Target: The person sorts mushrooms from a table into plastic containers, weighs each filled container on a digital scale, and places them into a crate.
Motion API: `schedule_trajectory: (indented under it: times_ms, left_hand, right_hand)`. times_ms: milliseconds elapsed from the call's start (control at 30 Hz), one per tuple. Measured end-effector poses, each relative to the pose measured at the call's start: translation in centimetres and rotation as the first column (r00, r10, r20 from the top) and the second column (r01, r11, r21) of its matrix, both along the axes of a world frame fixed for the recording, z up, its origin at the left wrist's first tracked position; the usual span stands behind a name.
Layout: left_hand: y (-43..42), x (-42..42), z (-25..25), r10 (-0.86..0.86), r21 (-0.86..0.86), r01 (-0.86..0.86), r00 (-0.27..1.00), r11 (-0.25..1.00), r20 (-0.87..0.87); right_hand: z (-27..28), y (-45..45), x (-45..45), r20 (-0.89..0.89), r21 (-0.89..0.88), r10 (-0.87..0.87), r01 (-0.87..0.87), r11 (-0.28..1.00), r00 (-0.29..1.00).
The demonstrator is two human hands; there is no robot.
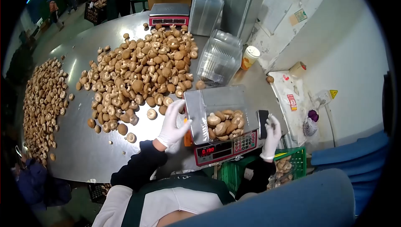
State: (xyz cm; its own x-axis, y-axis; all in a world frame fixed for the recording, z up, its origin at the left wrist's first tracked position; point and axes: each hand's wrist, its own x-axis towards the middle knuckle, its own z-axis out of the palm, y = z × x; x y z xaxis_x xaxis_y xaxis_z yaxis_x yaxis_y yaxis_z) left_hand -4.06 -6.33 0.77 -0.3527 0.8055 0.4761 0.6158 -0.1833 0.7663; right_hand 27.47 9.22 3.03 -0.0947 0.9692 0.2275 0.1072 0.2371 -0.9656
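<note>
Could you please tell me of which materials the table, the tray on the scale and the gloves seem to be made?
Table: metal, probably stainless steel; grey and smooth, with bright streaks of reflected light.
Tray: most likely clear plastic, glossy; it is see-through and catches glints.
Gloves: white, rather matte, close-fitting; perhaps rubber-like, though thin fabric cannot be excluded.

Gloved left hand (170, 127) spread, gloved right hand (272, 137) loosely curled

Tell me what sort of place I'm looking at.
Probably a mushroom sorting and packing room: loose mushrooms are heaped on a metal table, a digital scale with a lit display carries mushrooms in a clear tub, and there are stacked clear plastic containers nearby.
</note>
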Motion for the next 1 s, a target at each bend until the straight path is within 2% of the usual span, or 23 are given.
schedule_trajectory:
  times_ms: [33, 100, 167, 200, 233, 267, 300, 333, 367, 400, 433, 500, 567, 600, 633, 667, 700, 733, 767, 833, 900, 1000]
  left_hand:
    - [-0.5, -0.2, -0.3, 0.023, -0.067, -0.012, 0.987, 0.998, 0.160]
    - [-1.0, -0.2, -1.7, 0.003, -0.088, 0.027, 0.947, 0.996, 0.320]
    - [-1.5, 0.8, -1.4, -0.076, -0.181, 0.219, 0.812, 0.959, 0.579]
    - [-1.5, 1.3, -2.4, -0.083, -0.264, 0.271, 0.826, 0.926, 0.557]
    - [-1.5, 2.0, -2.1, -0.157, -0.263, 0.377, 0.786, 0.888, 0.599]
    - [-1.4, 3.2, -1.6, -0.143, -0.280, 0.501, 0.651, 0.819, 0.746]
    - [-1.2, 4.2, -0.9, -0.097, -0.372, 0.573, 0.626, 0.730, 0.774]
    - [-0.8, 5.2, -1.6, -0.086, -0.401, 0.580, 0.635, 0.710, 0.768]
    - [-0.1, 6.1, -3.1, -0.082, -0.397, 0.583, 0.627, 0.708, 0.775]
    - [0.1, 6.8, -3.0, -0.051, -0.366, 0.585, 0.574, 0.724, 0.818]
    - [0.3, 7.0, -2.8, -0.023, -0.333, 0.583, 0.518, 0.741, 0.855]
    - [0.4, 6.4, -2.9, -0.040, -0.300, 0.547, 0.524, 0.781, 0.851]
    - [-0.1, 4.9, -3.6, -0.016, -0.226, 0.557, 0.397, 0.799, 0.918]
    - [-0.3, 3.8, -3.8, -0.008, -0.204, 0.550, 0.358, 0.810, 0.934]
    - [-0.9, 2.7, -3.4, 0.011, -0.130, 0.561, 0.210, 0.818, 0.978]
    - [-1.4, 1.9, -3.1, 0.003, -0.084, 0.556, 0.145, 0.827, 0.989]
    - [-1.7, 1.4, -2.9, -0.006, -0.039, 0.553, 0.079, 0.833, 0.997]
    - [-1.8, 1.3, -3.0, -0.013, -0.034, 0.556, 0.082, 0.830, 0.997]
    - [-2.0, 1.4, -3.3, -0.012, -0.093, 0.553, 0.184, 0.828, 0.983]
    - [-2.1, 2.0, -4.1, -0.044, -0.160, 0.549, 0.339, 0.821, 0.940]
    - [-1.9, 2.3, -4.6, -0.015, -0.179, 0.531, 0.341, 0.828, 0.940]
    - [-1.8, 2.4, -4.9, -0.088, -0.122, 0.544, 0.343, 0.830, 0.935]
  right_hand:
    - [0.1, 0.9, -0.3, -0.034, -0.003, 0.010, -0.010, 1.000, 0.999]
    - [0.5, 2.4, -1.2, -0.060, -0.030, 0.039, -0.041, 0.999, 0.997]
    - [0.9, 4.2, -2.9, 0.005, -0.068, 0.117, -0.116, 0.991, 0.993]
    - [0.4, 5.3, -3.7, -0.018, -0.087, 0.164, -0.164, 0.983, 0.986]
    - [-0.3, 6.6, -4.6, 0.046, -0.097, 0.200, -0.194, 0.976, 0.979]
    - [-1.1, 7.6, -5.6, 0.111, -0.128, 0.220, -0.206, 0.970, 0.969]
    - [-1.7, 8.2, -6.6, 0.175, -0.156, 0.241, -0.215, 0.964, 0.955]
    - [-3.0, 8.9, -7.2, 0.242, -0.158, 0.252, -0.218, 0.963, 0.937]
    - [-4.3, 9.6, -8.0, 0.309, -0.159, 0.263, -0.223, 0.962, 0.914]
    - [-6.7, 10.8, -8.1, 0.202, -0.231, 0.345, -0.298, 0.926, 0.916]
    - [-6.4, 10.5, -8.5, 0.061, -0.260, 0.439, -0.410, 0.874, 0.896]
    - [-4.7, 9.0, -8.4, -0.188, -0.260, 0.417, -0.454, 0.852, 0.889]
    - [-2.7, 6.0, -7.5, -0.275, -0.099, 0.405, -0.445, 0.890, 0.872]
    - [-2.4, 5.1, -6.1, -0.052, -0.011, 0.431, -0.432, 0.902, 0.901]
    - [-2.8, 5.0, -4.4, -0.201, -0.046, 0.565, -0.584, 0.810, 0.800]
    - [-1.7, 3.5, -3.6, -0.022, -0.145, 0.601, -0.597, 0.789, 0.799]
    - [-1.6, 2.0, -3.0, 0.143, -0.137, 0.583, -0.568, 0.812, 0.800]
    - [-1.4, 0.2, -3.0, 0.143, -0.219, 0.564, -0.530, 0.819, 0.813]
    - [-2.4, -1.3, -2.9, -0.031, -0.249, 0.551, -0.540, 0.804, 0.834]
    - [-3.7, -2.8, -2.3, -0.086, -0.421, 0.458, -0.449, 0.788, 0.885]
    - [-4.0, -3.7, -2.1, -0.276, -0.608, 0.384, -0.469, 0.641, 0.881]
    - [-4.2, -4.9, -3.0, -0.433, -0.556, 0.289, -0.506, 0.660, 0.854]
